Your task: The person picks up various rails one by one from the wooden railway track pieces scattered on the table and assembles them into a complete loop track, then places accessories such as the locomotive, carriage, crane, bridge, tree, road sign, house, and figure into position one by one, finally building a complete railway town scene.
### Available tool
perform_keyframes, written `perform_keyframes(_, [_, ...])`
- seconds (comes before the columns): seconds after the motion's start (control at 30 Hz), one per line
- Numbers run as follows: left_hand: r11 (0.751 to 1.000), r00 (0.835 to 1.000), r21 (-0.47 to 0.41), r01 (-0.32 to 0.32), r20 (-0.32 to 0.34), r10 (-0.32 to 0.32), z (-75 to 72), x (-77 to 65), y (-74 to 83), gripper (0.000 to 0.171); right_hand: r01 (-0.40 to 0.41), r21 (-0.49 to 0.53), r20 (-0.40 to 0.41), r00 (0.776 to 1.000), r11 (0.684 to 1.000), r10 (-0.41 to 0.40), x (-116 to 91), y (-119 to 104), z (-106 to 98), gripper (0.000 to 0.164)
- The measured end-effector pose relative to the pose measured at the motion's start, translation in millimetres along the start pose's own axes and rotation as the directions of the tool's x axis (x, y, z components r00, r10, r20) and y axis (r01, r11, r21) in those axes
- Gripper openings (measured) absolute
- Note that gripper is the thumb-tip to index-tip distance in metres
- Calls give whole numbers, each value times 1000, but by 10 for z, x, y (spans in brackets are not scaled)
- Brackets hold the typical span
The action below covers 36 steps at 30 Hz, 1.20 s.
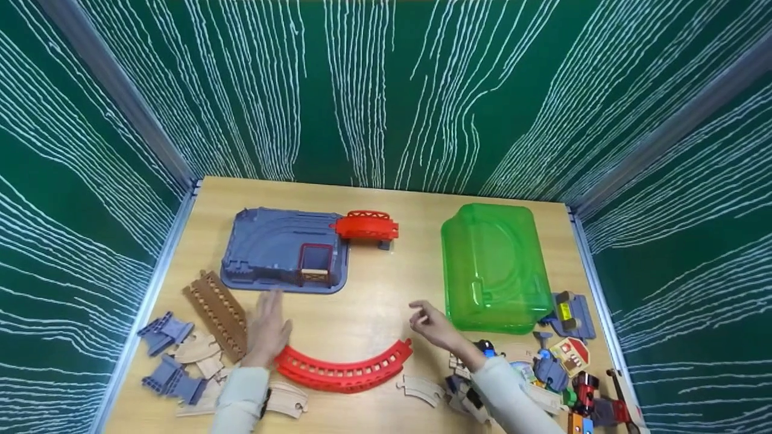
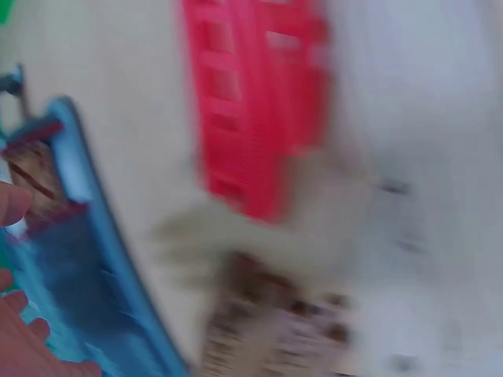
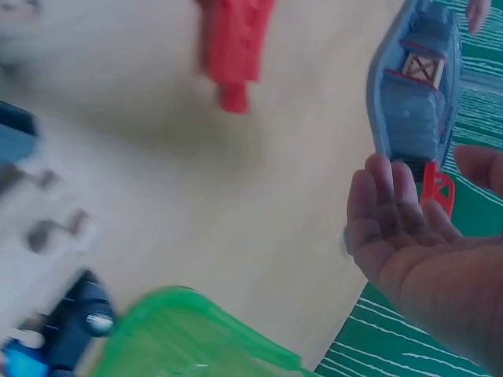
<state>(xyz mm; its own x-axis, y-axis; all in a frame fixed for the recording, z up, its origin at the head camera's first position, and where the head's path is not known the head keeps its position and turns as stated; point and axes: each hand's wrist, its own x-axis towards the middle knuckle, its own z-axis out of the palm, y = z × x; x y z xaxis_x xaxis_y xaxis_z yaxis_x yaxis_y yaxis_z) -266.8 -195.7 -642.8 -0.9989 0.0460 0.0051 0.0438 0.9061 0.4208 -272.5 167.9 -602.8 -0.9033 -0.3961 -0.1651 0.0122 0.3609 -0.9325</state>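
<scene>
A red curved track piece (image 1: 341, 382) lies at the front middle of the table, its two ends pointing away from me. My left hand (image 1: 267, 330) is beside its left end, fingers stretched forward and holding nothing. In the left wrist view, fingers (image 2: 31, 338) show at the left edge. My right hand (image 1: 435, 325) hovers past the track's right end, empty, with its fingers loosely bent; the palm (image 3: 416, 251) shows in the right wrist view. Beyond the left hand sits a grey molded base (image 1: 271, 241) with a red bridge piece (image 1: 367, 228) joined to its right side.
A green translucent bin (image 1: 500, 271) stands at the right. Brown straight track (image 1: 220, 313), grey supports (image 1: 175, 381) and wooden tracks (image 1: 286, 399) lie at the left. A small wooden curve (image 1: 422, 389) and a pile of toy vehicles, including a red engine (image 1: 585, 389), lie at the right front.
</scene>
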Motion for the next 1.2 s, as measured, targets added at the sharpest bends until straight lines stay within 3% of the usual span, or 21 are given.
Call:
perform_keyframes(0.1, [996, 994, 7, 94, 48, -94, 34, -154, -253, 71, -17, 7, 27, 999, 1000, 17, -211, -17, 60, 38])
perform_keyframes(0.23, [982, 974, 13, 189, 126, -189, 133, -276, -477, 70, -38, 24, 10, 999, 999, 38, -471, 30, 129, 36])
perform_keyframes(0.37, [973, 955, 34, 228, 189, -230, 242, -318, -579, 66, -11, 42, -56, 998, 999, 13, -642, 140, 179, 32])
perform_keyframes(0.47, [972, 957, 83, 222, 174, -233, 297, -334, -610, 62, -6, 58, -108, 994, 998, 13, -718, 233, 216, 29])
perform_keyframes(0.7, [955, 992, 267, 126, -8, -128, 356, -288, -605, 39, -79, 109, -149, 984, 991, 95, -806, 339, 270, 30])
perform_keyframes(0.83, [929, 998, 365, 58, -31, -50, 362, -277, -556, 25, -110, 165, -150, 979, 980, 136, -821, 510, 287, 31])
perform_keyframes(0.97, [910, 999, 415, -8, -35, 24, 376, -278, -551, 21, -150, 241, -130, 974, 959, 185, -839, 673, 299, 33])
perform_keyframes(1.2, [907, 980, 411, -92, -122, 154, 331, -301, -566, 39, -132, 270, -149, 973, 954, 177, -894, 479, 302, 31])
